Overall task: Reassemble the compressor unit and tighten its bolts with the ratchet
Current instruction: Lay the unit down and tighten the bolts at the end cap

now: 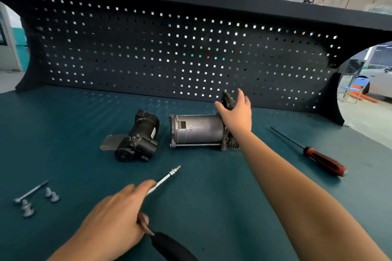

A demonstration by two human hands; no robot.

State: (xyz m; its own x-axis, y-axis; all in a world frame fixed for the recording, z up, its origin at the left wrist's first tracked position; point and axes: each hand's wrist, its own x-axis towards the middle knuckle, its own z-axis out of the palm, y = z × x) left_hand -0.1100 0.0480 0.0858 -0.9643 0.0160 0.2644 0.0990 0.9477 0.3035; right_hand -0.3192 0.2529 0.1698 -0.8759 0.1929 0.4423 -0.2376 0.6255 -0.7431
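Grey compressor, end gripped by right hand; left hand grips ratchet.

The left hand sits low in the middle of the frame, fingers curled round the ratchet. The right arm stretches from the lower right up to the middle, and the right hand grips the end of the compressor.

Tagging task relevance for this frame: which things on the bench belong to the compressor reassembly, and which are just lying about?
Job: silver cylindrical motor housing; dark cast end piece gripped by right hand; black plastic compressor body; black-handled silver ratchet in left hand; grey loose bolts.
Lying about: red-and-black-handled screwdriver, untouched on teal mat.
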